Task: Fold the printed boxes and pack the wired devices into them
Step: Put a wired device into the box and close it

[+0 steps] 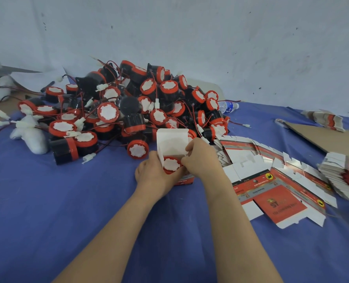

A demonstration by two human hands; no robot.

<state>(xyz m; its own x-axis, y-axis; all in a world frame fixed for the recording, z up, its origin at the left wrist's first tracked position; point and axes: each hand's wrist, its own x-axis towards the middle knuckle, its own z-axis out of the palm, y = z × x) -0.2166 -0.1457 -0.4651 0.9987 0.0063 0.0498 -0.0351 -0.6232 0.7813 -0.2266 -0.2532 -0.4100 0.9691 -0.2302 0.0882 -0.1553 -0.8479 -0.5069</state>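
A folded printed box (170, 139) stands open on the blue cloth at centre, its white lid flap raised. Inside it sits a wired device (171, 164) with a red rim and a white face. My left hand (153, 173) grips the box's left side. My right hand (200, 158) pinches the box's right side flap by the opening. Behind the box lies a big pile of several black and red wired devices (124, 107) with red wires and white plugs. Flat printed boxes (275, 193) fan out to the right.
A stack of flat boxes (341, 176) lies at the right edge, with brown cardboard (328, 137) behind it. A plastic water bottle (228, 107) lies behind the pile. White padding lumps (30, 135) sit at the left. A wall (190, 37) closes the back.
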